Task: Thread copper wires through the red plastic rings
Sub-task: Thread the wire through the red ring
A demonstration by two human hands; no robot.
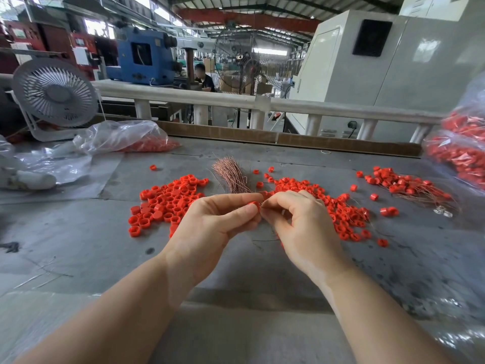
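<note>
Centrally, left hand (210,222) fingers pinching red ring (254,204), right hand (296,219) fingers pinching wire, direction indiscernible.

Both forearms reach to frame centre; left hand (212,219) and right hand (296,219) meet, fingers (236,199) curled, pinching.

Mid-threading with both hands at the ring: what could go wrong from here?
1. The left hand pinches one red ring by its fingertips only; it may slip into the loose rings below.
2. The wire at the right hand is barely visible; it may miss or bend.
3. The copper wire bundle lies just behind the hands; a knock could scatter it.
</note>
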